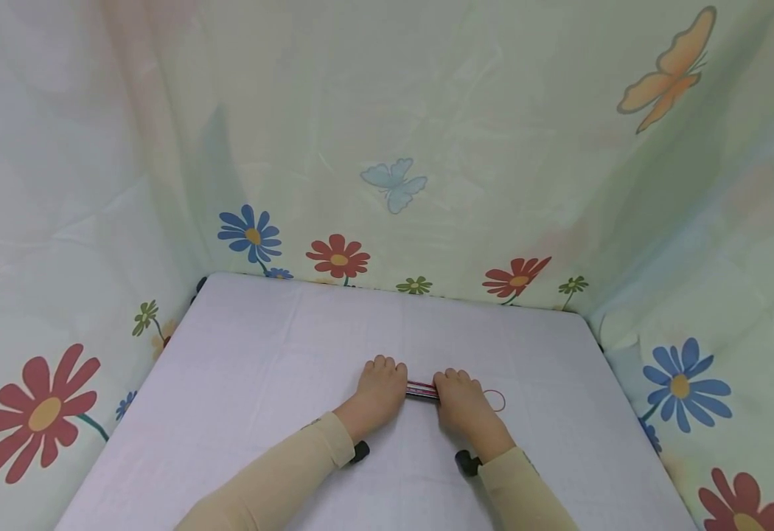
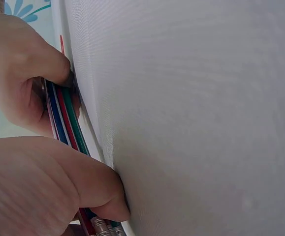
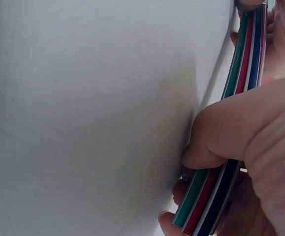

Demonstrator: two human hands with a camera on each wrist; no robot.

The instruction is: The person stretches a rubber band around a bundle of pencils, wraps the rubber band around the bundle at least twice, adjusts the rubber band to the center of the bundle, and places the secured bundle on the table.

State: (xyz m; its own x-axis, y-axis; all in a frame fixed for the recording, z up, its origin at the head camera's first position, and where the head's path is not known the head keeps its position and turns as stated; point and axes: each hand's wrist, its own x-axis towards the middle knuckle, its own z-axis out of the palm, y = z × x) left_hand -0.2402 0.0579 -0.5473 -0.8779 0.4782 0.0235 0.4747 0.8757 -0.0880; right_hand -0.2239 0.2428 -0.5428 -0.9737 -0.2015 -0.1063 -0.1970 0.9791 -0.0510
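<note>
A bundle of pencils [image 1: 422, 391] with green, red and blue stripes lies crosswise between the two hands, low over the white tabletop. My left hand [image 1: 382, 387] grips its left part, thumb along the near side. Around the right part curl the fingers and thumb of my right hand [image 1: 461, 402]. In the left wrist view, silver ferrules [image 2: 101, 226] show on the pencils beneath the left hand. The right wrist view shows the striped pencils [image 3: 206, 196] side by side under the thumb. Right of the right hand lies a thin red rubber band [image 1: 505, 400], a loose loop.
The white cloth-covered table [image 1: 281, 354] has rounded far corners. Curtains [image 1: 294, 147] printed with flowers and butterflies enclose it at the back and both sides. Black wrist devices [image 1: 468, 463] sit under both forearms, near the beige cuffs.
</note>
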